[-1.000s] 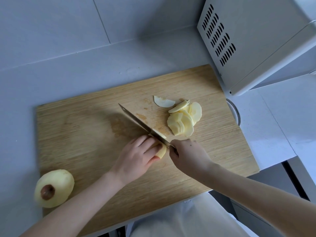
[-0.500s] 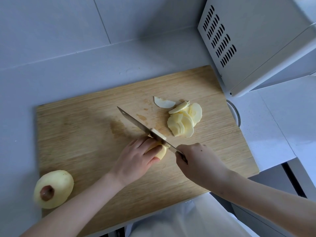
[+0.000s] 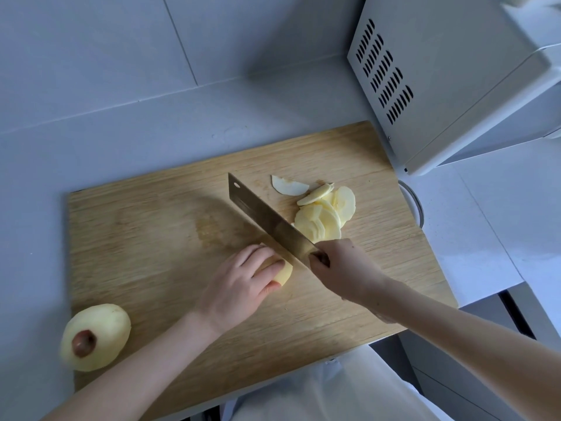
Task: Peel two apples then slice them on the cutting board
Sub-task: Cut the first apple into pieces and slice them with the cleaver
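- The left hand (image 3: 239, 284) is curling its fingers over the pale yellow peeled apple remnant (image 3: 281, 273), pinning it to the board.
- The right hand (image 3: 344, 268) is clamping round the handle of a broad steel cleaver (image 3: 267, 218). The two hands are sitting near each other, with only the blade and fruit between them.
- The blade's long axis is running diagonally from the right hand away towards the far left, and its flat is lying just beside the remnant's cut face and the left fingertips. Whether the edge is biting in or hovering, I cannot quite tell.
- Thin cut apple slices (image 3: 324, 217) are piling up just right of the blade.
- A whole peeled apple (image 3: 94, 337) is waiting at the near-left corner of the light wooden cutting board (image 3: 145, 226), nearer the left hand and well apart from the cleaver.
- A white vented microwave (image 3: 440, 71) is standing far right. No writing is showing anywhere.
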A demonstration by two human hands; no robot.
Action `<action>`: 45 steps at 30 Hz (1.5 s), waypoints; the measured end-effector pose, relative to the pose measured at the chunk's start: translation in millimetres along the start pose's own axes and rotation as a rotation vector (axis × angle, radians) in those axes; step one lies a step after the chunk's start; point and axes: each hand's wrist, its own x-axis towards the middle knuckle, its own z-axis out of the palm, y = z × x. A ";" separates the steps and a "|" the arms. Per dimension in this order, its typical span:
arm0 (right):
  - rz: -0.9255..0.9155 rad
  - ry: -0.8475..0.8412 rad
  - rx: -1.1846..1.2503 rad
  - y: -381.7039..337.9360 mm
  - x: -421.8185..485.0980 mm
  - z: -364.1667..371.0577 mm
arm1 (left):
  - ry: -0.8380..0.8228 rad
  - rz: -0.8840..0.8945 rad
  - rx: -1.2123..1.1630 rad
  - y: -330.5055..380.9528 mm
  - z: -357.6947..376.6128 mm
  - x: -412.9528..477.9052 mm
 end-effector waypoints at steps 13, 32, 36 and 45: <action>-0.052 0.105 -0.051 5.5 -10.4 -20.6 | 0.033 -0.062 -0.077 -2.6 12.3 9.7; -0.073 0.039 -0.251 -4.3 -9.6 -5.5 | 0.032 -0.016 0.044 0.3 5.2 17.9; -0.059 0.046 -0.225 0.3 4.9 3.0 | 0.013 -0.051 0.050 1.1 3.9 16.8; -0.088 0.069 -0.239 -2.0 -30.2 -12.2 | 0.038 0.000 0.061 0.8 1.7 20.6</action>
